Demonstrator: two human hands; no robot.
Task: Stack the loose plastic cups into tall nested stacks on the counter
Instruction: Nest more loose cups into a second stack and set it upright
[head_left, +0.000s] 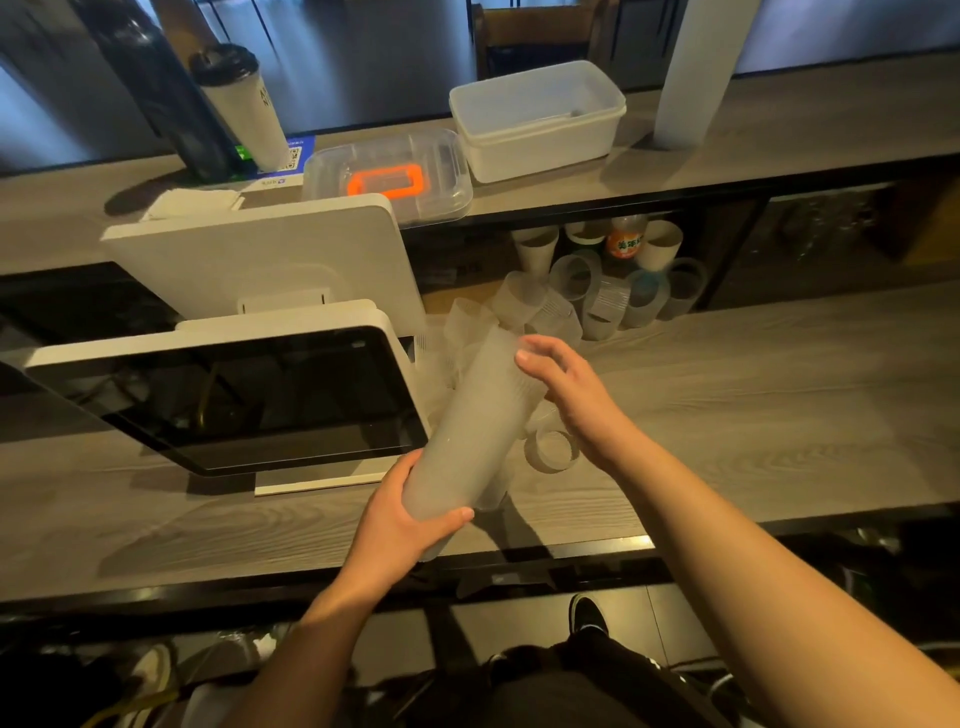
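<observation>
A long nested stack of frosted plastic cups (478, 421) is held tilted above the grey counter (753, 395), its top end pointing away from me. My left hand (402, 525) grips the stack's near end from below. Near the far end, my right hand (566, 387) curls its fingers loosely beside the stack, fingertips at its rim; contact is unclear. Loose clear cups (550, 452) lie on the counter under my right hand. More loose cups (524, 306) are piled behind the stack, with several others (608, 296) lying on their sides under the shelf.
A white point-of-sale screen (249, 400) stands close on the left of the stack. The raised shelf (779, 150) behind carries a white tub (540, 119), a clear lidded box (389, 176) and a lidded drink cup (244, 104). An orange-labelled bottle (626, 239) stands under the shelf.
</observation>
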